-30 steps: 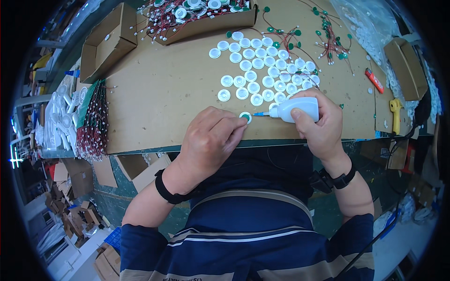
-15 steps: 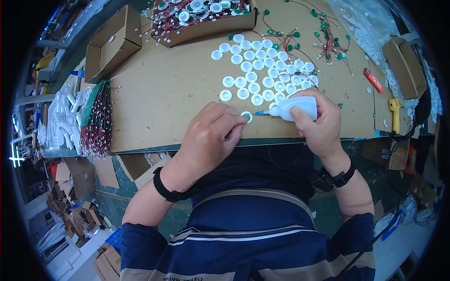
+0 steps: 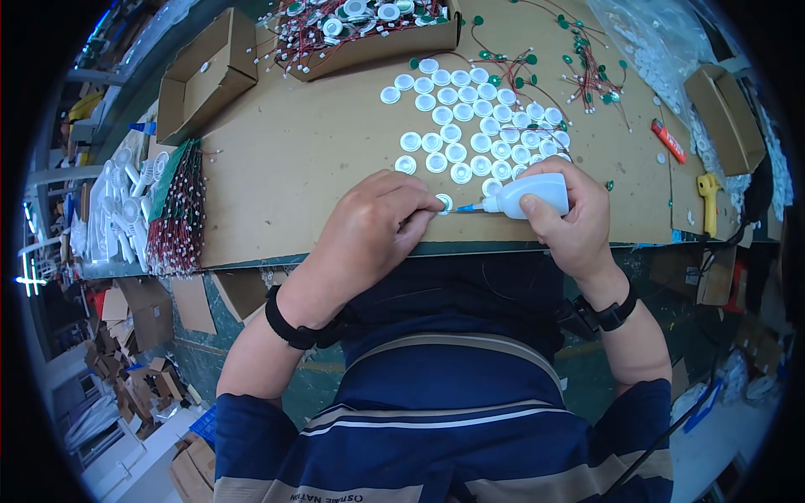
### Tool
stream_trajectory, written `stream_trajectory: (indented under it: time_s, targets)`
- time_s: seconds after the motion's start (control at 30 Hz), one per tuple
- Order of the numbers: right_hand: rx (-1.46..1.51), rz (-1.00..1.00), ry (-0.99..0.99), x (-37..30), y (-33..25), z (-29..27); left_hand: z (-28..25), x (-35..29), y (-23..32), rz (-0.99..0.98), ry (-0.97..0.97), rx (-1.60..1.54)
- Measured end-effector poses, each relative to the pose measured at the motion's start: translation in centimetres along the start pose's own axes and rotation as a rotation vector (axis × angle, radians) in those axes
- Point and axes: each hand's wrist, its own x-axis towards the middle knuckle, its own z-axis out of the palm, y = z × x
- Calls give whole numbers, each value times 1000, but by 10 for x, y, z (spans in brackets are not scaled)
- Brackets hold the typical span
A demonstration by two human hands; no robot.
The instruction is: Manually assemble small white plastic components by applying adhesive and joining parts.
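My right hand (image 3: 579, 220) is wrapped round a white squeeze bottle (image 3: 537, 196), which lies nearly level and points left. Its blue-based needle tip (image 3: 470, 207) reaches the rim area of a small round white disc (image 3: 444, 201); whether it touches is too small to tell. Thumb and forefinger of my left hand (image 3: 373, 220) are pinched together at that disc's left edge, and the fingertips hide part of it. Just beyond both hands, several similar white discs (image 3: 455, 152) lie flat in loose rows on the brown cardboard work surface (image 3: 293, 184).
A carton (image 3: 377, 52) of wired discs stands at the back, with an open box (image 3: 201, 84) to its left. Bundled red wires (image 3: 178, 222) and white fan-like parts (image 3: 126, 201) lie far left. A red marker-like tube (image 3: 668, 141) and yellow glue gun (image 3: 709, 201) lie right.
My left hand has shifted slightly left, and its raised knuckles sit lower over the disc. Less green shows at the disc. The bottle has barely moved.
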Motion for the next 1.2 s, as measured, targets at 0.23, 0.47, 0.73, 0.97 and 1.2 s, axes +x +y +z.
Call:
stream_trajectory:
  time_s: [0.23, 0.47, 0.73, 0.97, 1.2]
  targets:
    - [-19, -24, 4, 1, 0, 2, -1, -1, 1, -14, -1, -1]
    - [-20, -21, -1, 2, 0, 1, 0, -1, -1, -10, 3, -9]
    - [203, 104, -10, -4, 2, -8, 3, -3, -4, 16, 29, -8]
    - [491, -32, 36, -8, 20, -6, 5, -7, -1, 20, 60, -8]
    - [645, 33, 126, -1, -4, 2, 7, -7, -1, 32, 42, 15]
